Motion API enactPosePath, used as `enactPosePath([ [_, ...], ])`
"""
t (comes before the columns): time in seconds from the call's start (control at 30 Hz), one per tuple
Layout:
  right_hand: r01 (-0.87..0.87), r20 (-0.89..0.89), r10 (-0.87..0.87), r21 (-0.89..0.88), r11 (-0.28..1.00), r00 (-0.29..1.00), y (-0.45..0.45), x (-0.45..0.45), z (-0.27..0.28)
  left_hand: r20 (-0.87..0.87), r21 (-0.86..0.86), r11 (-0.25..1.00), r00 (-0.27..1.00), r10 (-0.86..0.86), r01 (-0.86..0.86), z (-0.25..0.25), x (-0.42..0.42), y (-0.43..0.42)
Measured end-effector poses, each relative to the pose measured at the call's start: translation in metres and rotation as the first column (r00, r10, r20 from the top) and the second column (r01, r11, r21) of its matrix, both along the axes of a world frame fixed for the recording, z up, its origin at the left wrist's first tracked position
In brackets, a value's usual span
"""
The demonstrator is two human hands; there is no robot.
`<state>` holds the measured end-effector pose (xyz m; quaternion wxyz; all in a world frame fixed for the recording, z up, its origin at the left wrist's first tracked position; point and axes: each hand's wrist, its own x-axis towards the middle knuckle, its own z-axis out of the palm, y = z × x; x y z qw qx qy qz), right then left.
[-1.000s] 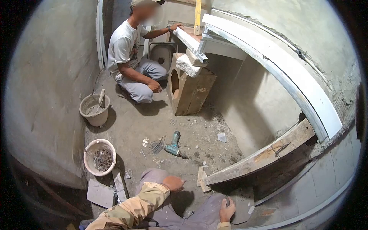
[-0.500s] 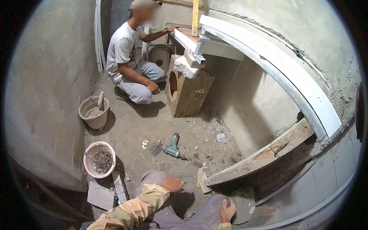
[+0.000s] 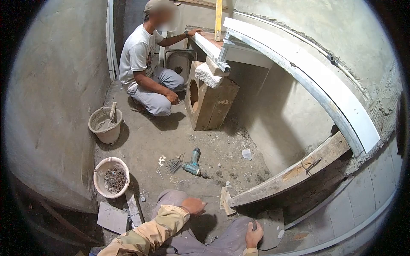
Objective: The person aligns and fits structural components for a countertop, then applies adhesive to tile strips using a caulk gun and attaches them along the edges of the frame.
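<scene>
across rumpled cloth knees (image 3: 230,234): left hand (image 3: 194,206), right hand (image 3: 254,235) loosely curled, contents unclear.

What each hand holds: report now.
Left hand: nothing seen in it; open or closed, cannot tell.
Right hand: loosely curled; cannot tell whether it holds anything.

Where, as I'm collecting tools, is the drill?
In the head view, the drill lies on the floor below centre, just right of the thin rods.
</scene>
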<state>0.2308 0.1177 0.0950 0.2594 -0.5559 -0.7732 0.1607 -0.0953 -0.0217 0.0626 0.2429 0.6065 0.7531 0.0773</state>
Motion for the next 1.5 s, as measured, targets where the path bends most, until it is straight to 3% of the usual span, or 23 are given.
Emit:
enactPosePath([
  [0.3,0.001,-0.027,-0.001,0.005,1.000,1.000,-0.002,0.001,0.003,0.033,-0.038,0.999,0.999,-0.014,0.015,0.013,-0.002,-0.001],
  [0.37,0.010,-0.063,-0.010,0.001,1.000,0.998,-0.004,0.001,0.004,0.290,0.023,0.987,0.946,0.145,-0.158,0.031,-0.006,0.002],
  [0.4,0.014,-0.034,-0.014,-0.012,1.000,0.999,-0.003,0.001,0.004,0.354,0.310,0.919,0.927,0.126,-0.243,0.017,-0.015,0.020],
  [0.43,0.016,-0.008,-0.017,-0.025,1.000,1.000,-0.001,-0.001,0.004,0.408,0.561,0.763,0.909,0.083,-0.321,0.003,-0.025,0.039],
  [0.47,0.026,-0.033,-0.027,-0.022,0.999,0.999,0.001,-0.002,0.003,0.331,0.669,0.693,0.943,0.046,-0.269,0.040,-0.050,0.059],
  [0.5,0.013,-0.042,-0.014,-0.015,1.000,0.999,0.000,-0.001,0.003,0.167,0.792,0.567,0.974,0.154,-0.225,0.086,-0.066,0.078],
  [0.6,-0.007,-0.068,0.006,-0.015,1.000,0.998,-0.006,-0.005,0.013,0.095,0.957,0.248,0.968,0.231,-0.153,0.241,-0.116,0.131],
  [0.7,0.007,-0.075,-0.009,-0.024,1.000,0.997,-0.008,-0.006,0.016,0.048,0.983,0.153,0.951,0.306,-0.099,0.367,-0.157,0.178],
  [0.77,0.031,-0.072,-0.033,-0.026,0.999,0.997,-0.013,-0.002,0.021,-0.013,0.982,0.176,0.917,0.398,-0.062,0.421,-0.180,0.207],
  [0.87,0.074,-0.090,-0.082,-0.094,0.993,0.993,-0.017,-0.006,0.036,-0.068,0.902,0.396,0.850,0.522,-0.171,0.482,-0.178,0.219],
  [0.93,0.074,-0.056,-0.082,-0.120,0.990,0.995,-0.015,-0.004,0.036,-0.051,0.888,0.413,0.849,0.526,-0.202,0.505,-0.179,0.227],
  [1.07,0.004,-0.026,-0.004,-0.014,1.000,1.000,-0.006,0.011,0.017,-0.035,0.875,0.422,0.837,0.547,-0.238,0.521,-0.175,0.238],
  [1.2,-0.030,-0.108,0.026,-0.033,0.999,0.994,-0.014,0.010,0.035,-0.104,0.864,0.458,0.816,0.568,-0.208,0.521,-0.172,0.242],
  [1.33,-0.013,-0.112,0.008,-0.051,0.999,0.994,-0.015,0.010,0.038,-0.045,0.926,0.341,0.849,0.527,-0.163,0.515,-0.172,0.243],
  [1.4,-0.012,-0.119,0.004,-0.065,0.998,0.993,-0.015,0.010,0.039,-0.085,0.920,0.365,0.836,0.542,-0.143,0.514,-0.171,0.243],
  [1.5,-0.009,-0.101,0.003,-0.064,0.998,0.995,-0.015,0.009,0.037,-0.026,0.939,0.303,0.847,0.531,-0.161,0.514,-0.170,0.243],
])
